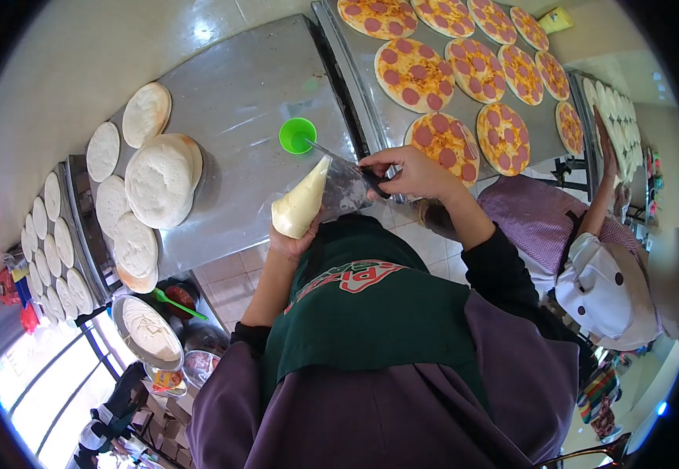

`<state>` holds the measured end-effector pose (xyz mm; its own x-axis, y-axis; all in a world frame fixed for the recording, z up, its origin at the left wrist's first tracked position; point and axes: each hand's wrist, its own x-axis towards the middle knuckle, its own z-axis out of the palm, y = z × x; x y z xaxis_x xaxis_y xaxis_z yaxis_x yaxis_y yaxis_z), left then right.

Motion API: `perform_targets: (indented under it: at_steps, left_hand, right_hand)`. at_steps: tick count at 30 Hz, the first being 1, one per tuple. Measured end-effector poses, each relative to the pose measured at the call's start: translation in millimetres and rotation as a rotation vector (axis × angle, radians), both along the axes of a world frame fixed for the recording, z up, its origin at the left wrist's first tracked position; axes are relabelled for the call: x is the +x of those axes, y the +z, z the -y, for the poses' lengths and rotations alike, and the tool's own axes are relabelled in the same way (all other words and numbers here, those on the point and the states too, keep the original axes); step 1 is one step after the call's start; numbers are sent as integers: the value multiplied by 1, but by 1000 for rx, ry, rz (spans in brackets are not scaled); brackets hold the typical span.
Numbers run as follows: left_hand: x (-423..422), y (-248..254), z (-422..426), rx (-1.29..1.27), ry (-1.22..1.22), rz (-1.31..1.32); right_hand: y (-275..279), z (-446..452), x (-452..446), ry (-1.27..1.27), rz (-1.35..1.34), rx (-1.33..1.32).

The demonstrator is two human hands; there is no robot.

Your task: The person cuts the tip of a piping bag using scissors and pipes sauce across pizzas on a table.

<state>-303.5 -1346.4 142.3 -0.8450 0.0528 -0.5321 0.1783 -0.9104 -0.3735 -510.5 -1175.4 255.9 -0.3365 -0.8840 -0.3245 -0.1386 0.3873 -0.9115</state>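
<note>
My left hand [292, 241] is wrapped round the lower, full part of a clear piping bag [302, 205] with a pale cream filling. The bag's narrow end points up and away from me. In my right hand [411, 173] is a pair of scissors [375, 184], its black handle round my fingers. The metal blades reach left past the bag's narrow end; whether they touch the plastic I cannot tell. Just beyond their tips stands a bright green cup [298, 125] on the steel table [238, 102].
Flat pizza bases [159, 181] are stacked on the table's left. Pepperoni-topped pizzas [415, 74] cover the table at upper right. A bowl of pale cream [149, 332] and a green spatula [179, 305] are at lower left. A co-worker in a white cap [597, 285] stands on the right.
</note>
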Motion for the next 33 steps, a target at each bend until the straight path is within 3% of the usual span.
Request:
perform_targets:
  at_steps: [7,13,14,16,17,18,22,24,25,27,29,32,33]
  left_hand:
    - [1,3,1,14,-4,-59]
    - [4,-2,9,7,30,-29]
    - [6,-4,13,7,30,-30]
    - [9,-8,27,-155,93,-18]
    - [8,-3,37,-167,77,-187]
    - [4,0,47,-283,94,-15]
    - [-6,8,88,-522,127,67]
    - [-16,18,104,-635,145,134]
    - [-22,20,114,-781,121,155]
    - [-40,33,123,-1007,72,300]
    - [-51,29,136,-1106,58,252]
    - [-78,52,122,-1300,97,156]
    - [-87,67,114,-1522,20,216]
  right_hand:
    - [-2,4,4,-63,-5,-2]
    - [-57,10,21,-425,-21,42]
    - [-68,13,27,-446,-140,78]
    - [-87,19,40,-469,-260,115]
    - [-95,23,47,-482,-167,203]
    - [-109,26,53,-493,-71,289]
    - [-191,28,66,-356,-575,228]
    - [-201,30,68,-376,-544,265]
    - [-208,32,68,-378,-403,292]
    - [-210,35,66,-394,-259,322]
    - [-202,37,65,-290,-401,246]
    - [-174,43,66,-529,-261,146]
    - [-159,43,66,-551,-266,154]
